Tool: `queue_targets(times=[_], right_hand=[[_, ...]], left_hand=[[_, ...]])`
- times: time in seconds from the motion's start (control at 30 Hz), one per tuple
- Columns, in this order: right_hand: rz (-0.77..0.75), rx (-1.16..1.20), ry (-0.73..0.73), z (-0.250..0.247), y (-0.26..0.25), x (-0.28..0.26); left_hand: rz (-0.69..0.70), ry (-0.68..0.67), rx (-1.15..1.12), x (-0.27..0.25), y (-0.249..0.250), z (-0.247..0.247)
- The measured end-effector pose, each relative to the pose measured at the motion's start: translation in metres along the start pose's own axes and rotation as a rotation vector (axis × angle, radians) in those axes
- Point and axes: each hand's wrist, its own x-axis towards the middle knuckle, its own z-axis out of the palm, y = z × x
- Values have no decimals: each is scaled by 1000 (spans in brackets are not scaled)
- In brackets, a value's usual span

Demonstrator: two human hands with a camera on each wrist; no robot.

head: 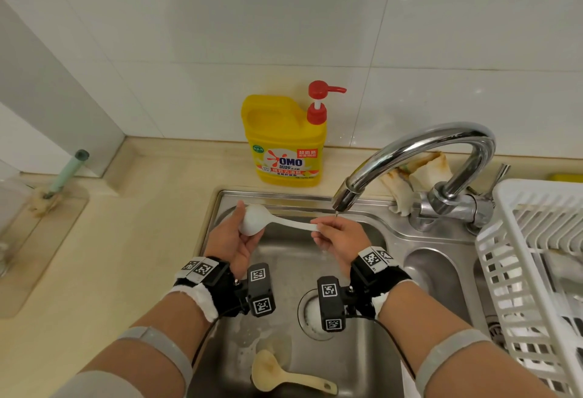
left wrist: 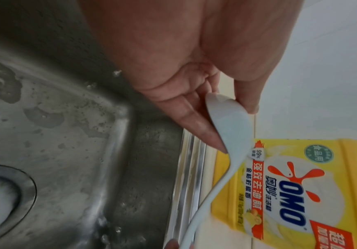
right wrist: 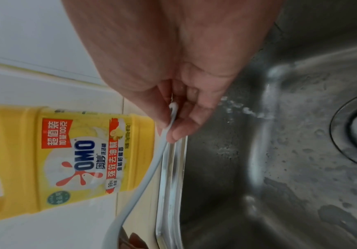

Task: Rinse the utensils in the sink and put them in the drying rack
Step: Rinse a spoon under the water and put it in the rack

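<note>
A white ladle (head: 257,219) is held level over the steel sink (head: 284,259), just below the faucet spout (head: 344,199). My left hand (head: 243,230) cups and grips its round bowl, thumb on one side and fingers on the other. The left wrist view shows my left hand (left wrist: 235,124) on the ladle (left wrist: 220,186). My right hand (head: 325,230) pinches the end of the handle; in the right wrist view my right hand (right wrist: 169,124) holds the ladle (right wrist: 153,168) by its tip. A beige rice spoon (head: 284,375) lies on the sink floor near foam.
A white drying rack (head: 520,240) stands to the right of the sink. A yellow detergent bottle (head: 284,142) is behind the sink by the wall. A crumpled cloth (head: 410,176) lies behind the faucet. The drain (head: 315,312) holds foam. A brush (head: 69,173) sits at far left.
</note>
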Motion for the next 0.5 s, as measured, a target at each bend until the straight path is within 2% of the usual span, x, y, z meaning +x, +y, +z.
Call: queue_targets(times=[0.1, 0.27, 0.5], right_hand=[[-9, 21, 14, -6, -1, -2], [-19, 76, 135, -19, -3, -4], [-49, 259, 163, -39, -12, -19]], left_hand=[[-12, -17, 12, 3, -6, 2], [-52, -84, 49, 4, -17, 7], [-71, -188, 144, 4, -37, 16]])
